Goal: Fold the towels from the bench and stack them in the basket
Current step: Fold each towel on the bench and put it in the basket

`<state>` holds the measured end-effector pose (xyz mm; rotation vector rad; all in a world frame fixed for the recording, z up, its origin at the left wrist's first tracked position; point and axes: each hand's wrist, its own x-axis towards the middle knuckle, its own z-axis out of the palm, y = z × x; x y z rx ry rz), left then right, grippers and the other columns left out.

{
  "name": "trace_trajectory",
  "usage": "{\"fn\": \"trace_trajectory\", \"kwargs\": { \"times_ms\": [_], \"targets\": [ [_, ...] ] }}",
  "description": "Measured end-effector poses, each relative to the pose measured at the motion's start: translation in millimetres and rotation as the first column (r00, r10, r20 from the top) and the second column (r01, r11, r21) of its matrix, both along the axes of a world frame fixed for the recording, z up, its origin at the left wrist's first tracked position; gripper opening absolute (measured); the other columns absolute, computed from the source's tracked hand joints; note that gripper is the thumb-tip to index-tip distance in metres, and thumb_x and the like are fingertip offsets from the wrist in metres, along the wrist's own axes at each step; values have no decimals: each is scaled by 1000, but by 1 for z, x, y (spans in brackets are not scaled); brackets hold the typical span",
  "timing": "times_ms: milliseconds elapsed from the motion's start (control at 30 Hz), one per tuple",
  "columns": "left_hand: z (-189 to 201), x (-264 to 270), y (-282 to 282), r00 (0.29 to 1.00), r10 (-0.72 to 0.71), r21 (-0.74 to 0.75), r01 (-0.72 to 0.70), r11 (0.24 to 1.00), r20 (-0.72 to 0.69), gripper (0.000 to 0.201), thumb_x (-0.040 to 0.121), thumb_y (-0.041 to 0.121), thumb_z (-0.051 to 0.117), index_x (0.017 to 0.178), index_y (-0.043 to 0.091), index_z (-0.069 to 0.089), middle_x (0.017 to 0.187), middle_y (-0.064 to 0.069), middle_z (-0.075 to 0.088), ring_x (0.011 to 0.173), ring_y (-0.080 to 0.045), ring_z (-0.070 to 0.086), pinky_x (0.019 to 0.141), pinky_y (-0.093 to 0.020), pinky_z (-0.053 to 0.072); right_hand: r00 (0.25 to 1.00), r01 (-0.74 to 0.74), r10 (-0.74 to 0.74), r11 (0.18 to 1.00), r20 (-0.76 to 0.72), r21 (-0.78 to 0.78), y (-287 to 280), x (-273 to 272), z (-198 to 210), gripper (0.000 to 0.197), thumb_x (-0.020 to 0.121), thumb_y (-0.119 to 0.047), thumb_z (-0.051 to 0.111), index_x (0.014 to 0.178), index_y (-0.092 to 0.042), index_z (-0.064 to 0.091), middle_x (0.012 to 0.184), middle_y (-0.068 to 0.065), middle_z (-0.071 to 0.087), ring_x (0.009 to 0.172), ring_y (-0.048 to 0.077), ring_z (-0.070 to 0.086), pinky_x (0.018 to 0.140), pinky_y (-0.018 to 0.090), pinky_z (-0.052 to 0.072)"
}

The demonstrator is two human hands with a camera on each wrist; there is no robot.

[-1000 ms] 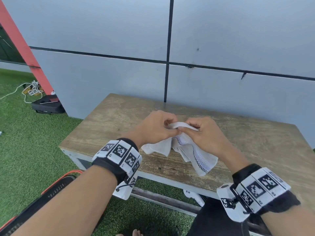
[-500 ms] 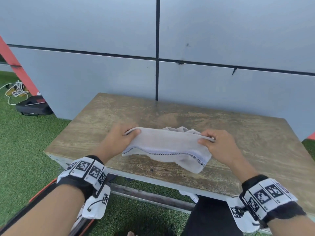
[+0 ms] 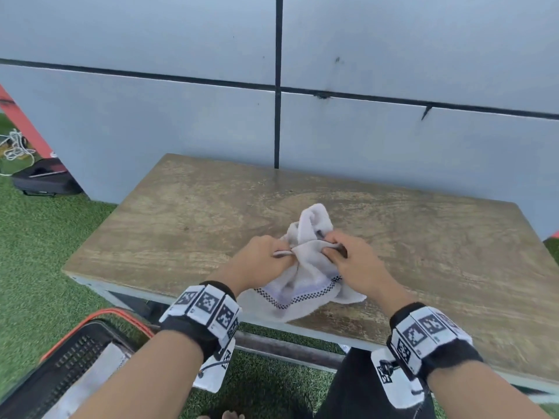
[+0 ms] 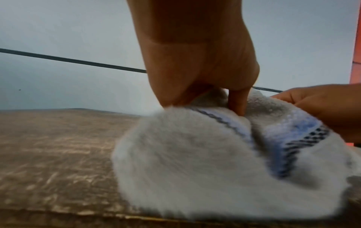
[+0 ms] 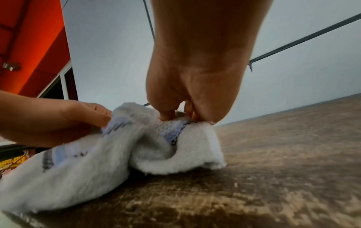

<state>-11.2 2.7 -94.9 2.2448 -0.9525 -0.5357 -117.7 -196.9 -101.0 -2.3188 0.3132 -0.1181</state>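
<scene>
A person's left hand [image 3: 262, 257] and right hand [image 3: 351, 259] both pinched a small white towel [image 3: 305, 285] over the near edge of a worn wooden counter [image 3: 193, 225], fingers and thumbs curled into the cloth. The two hands sat close together, almost touching, with the towel bunched between them. One fold rose behind the knuckles while the lower part lay on the counter, its checked dark-and-blue border showing near the front edge. In the left wrist view, the left hand [image 4: 197, 74] gripped the towel [image 4: 205, 162] from above; motion blur made it hard to tell exactly which layer the fingers held. In the right wrist view, the right hand [image 5: 193, 86] clamped a corner of the towel [image 5: 109, 151]. A black basket [image 3: 65, 362] with an orange rim stood on the green turf [image 3: 36, 261] at the lower left, with pale cloth inside. Grey wall panels [image 3: 393, 86] stood behind the counter.
</scene>
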Motion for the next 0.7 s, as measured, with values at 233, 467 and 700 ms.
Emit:
{"fn": "trace_trajectory", "kwargs": {
  "times_ms": [233, 467, 700],
  "targets": [
    [-24, 2, 18, 996, -81, 35, 80, 996, 39, 23, 91, 34, 62, 72, 22, 68, 141, 5, 51, 135, -19, 33, 111, -52, 30, 982, 171, -182, 971, -50, -164, 6, -8, -24, 24, 98, -36, 53, 76, -45, 53, 99, -1, 55, 102, 28, 52, 79, 35, 44],
    [4, 20, -3, 982, -189, 24, 189, 982, -3, 44, 94, 20, 59, 53, 9, 46, 54, -10, 50, 52, -19, 43, 53, -40, 46, 990, -33, 12, 989, -142, -142, 7, 14, 11, 34, 93, -8, 56, 60, -4, 50, 57, 4, 52, 50, 15, 38, 48, 24, 32],
    [114, 127, -60, 820, 426, -335, -306, 891, 383, 22, 96, 33, 59, 98, 20, 77, 125, -9, 50, 115, -29, 46, 97, -40, 45, 907, 322, -277, 942, 315, -97, -52, 135, 125, 15, 92, -18, 62, 80, -16, 69, 76, 4, 61, 72, 18, 52, 55, 21, 30]
  ]
}}
